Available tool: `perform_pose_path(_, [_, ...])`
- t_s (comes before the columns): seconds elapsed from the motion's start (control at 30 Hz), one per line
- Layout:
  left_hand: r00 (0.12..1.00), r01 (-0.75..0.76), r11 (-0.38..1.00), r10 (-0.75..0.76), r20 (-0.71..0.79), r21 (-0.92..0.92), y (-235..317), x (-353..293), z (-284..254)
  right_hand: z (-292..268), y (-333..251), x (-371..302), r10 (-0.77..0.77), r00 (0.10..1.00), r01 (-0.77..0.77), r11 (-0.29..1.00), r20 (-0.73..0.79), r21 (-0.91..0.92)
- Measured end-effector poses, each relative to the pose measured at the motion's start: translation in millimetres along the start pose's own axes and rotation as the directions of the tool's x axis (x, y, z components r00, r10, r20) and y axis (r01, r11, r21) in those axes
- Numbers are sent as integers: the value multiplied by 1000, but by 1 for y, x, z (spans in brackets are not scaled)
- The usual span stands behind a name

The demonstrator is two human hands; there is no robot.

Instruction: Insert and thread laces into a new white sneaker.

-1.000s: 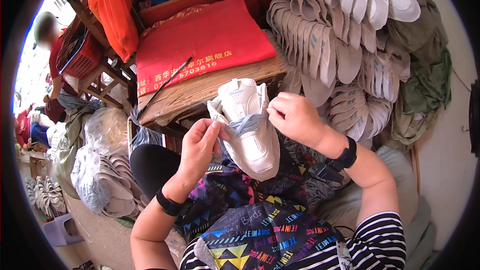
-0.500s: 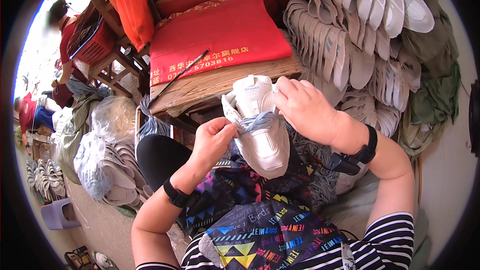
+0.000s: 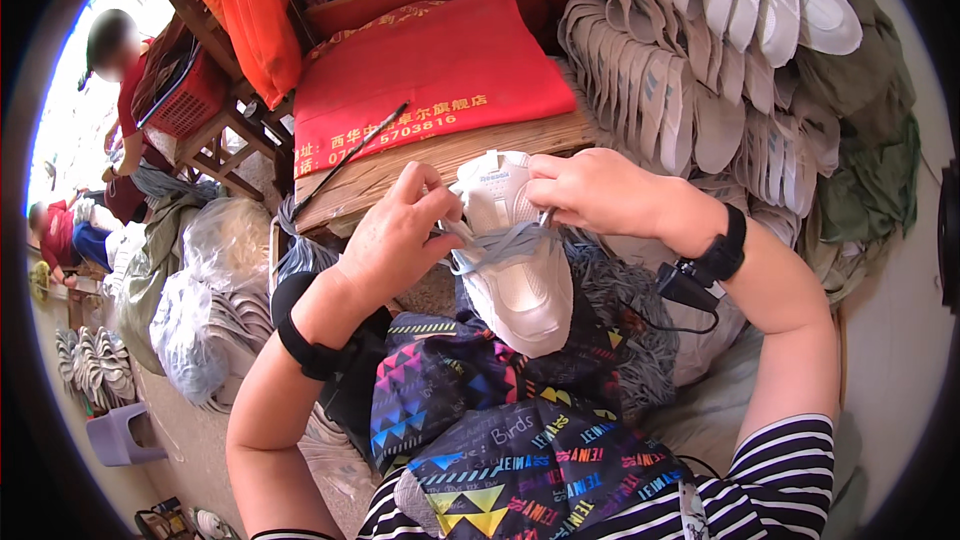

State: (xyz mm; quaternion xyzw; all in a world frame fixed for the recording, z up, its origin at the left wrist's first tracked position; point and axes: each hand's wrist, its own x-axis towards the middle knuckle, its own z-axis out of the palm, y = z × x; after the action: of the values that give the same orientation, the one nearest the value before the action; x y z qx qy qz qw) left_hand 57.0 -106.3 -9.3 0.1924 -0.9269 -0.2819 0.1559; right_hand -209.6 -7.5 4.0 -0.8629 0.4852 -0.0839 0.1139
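A white shoe upper (image 3: 522,315) lies toe toward me above my lap, its tongue (image 3: 494,180) pointing away. Grey-blue shoelace (image 3: 508,246) crosses its front in loose strands. My left hand (image 3: 395,230) has its fingers bent and closed at the left eyelet edge. On the other side, my right hand (image 3: 605,198) pinches the right eyelet edge close to the tongue. Whether either fingertip also grips a lace end is hidden. Both wrists wear black straps.
Ahead is a wooden table (image 3: 440,165) with a red cloth (image 3: 430,70) and a thin black rod (image 3: 352,150). Stacked shoe uppers (image 3: 640,90) rise at right; grey laces (image 3: 625,310) hang below. Bagged uppers (image 3: 215,310), a purple stool (image 3: 125,435) and people (image 3: 130,90) are at left.
My left hand has turned and moved up and left, its fingers now at the eyelet edge. My right hand has shifted slightly left. The lace strands lie flatter across the shoe upper.
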Motion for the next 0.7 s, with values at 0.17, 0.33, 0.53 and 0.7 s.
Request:
perform_pose_path(0.17, [989,-135,991,135,64,-11,-13,6,5,2,9,-4,-62,998,62,998,-20,27])
perform_pose_path(0.33, [999,-43,993,46,29,-114,-13,6,21,9,4,-2,153,988,-154,936,29,317])
perform_pose_path(0.53, [947,188,940,-250,-202,-284,-5,-1,46,42,-10,2,426,893,-297,800,-146,521])
perform_pose_path(0.7, [952,-8,773,-188,-242,-634,40,10,0,8,-41,15,536,797,-185,655,-278,732])
